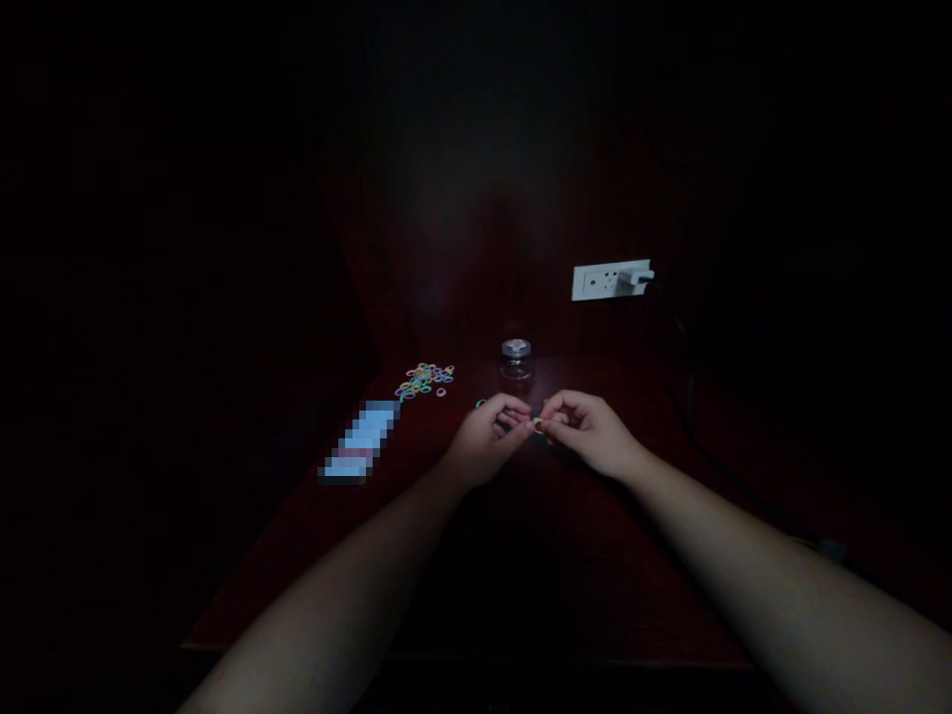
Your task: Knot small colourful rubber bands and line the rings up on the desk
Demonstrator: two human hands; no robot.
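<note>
My left hand and my right hand meet above the dark red table, fingertips close together. Pinched between them is a small yellow-green hair tie, a thin ring that both hands grip. Part of a teal hair tie shows just behind my left hand. Something small and reddish peeks out by my right fingertips, too hidden to name. Farther left lies a loose pile of hair ties in pink, yellow, green and blue. A small clear jar with a lid stands behind my hands.
A phone-like rectangle, blurred into blocks, lies at the table's left edge. On the back wall is a white socket panel with a plug in it. Its dark cable runs down the right side. The surroundings are very dark.
</note>
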